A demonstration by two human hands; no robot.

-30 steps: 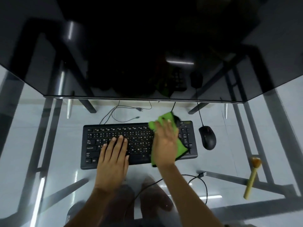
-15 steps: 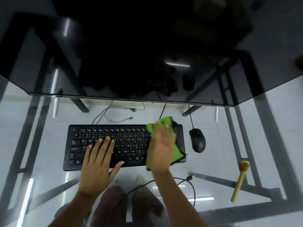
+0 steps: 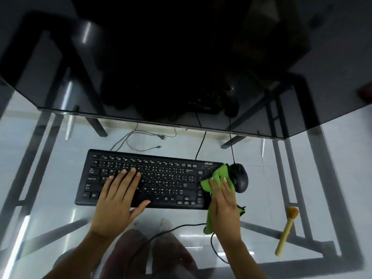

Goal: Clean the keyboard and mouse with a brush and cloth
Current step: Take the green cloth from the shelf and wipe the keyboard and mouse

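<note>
A black keyboard lies flat on a glass table. My left hand rests flat on its left half, fingers spread over the keys. My right hand presses a green cloth onto the keyboard's right end, where the cloth also touches the black wired mouse just beside it. Part of the cloth hangs below my palm. A wooden-handled brush lies on the glass to the right, apart from both hands.
A dark monitor panel overhangs the table behind the keyboard. Loose cables lie behind the keyboard, and another cable runs below the glass near my knees. Metal table legs show through the glass at both sides.
My right hand has slid the green cloth rightward along the keyboard to its right end, up against the mouse. My left hand has stayed flat on the keys.
</note>
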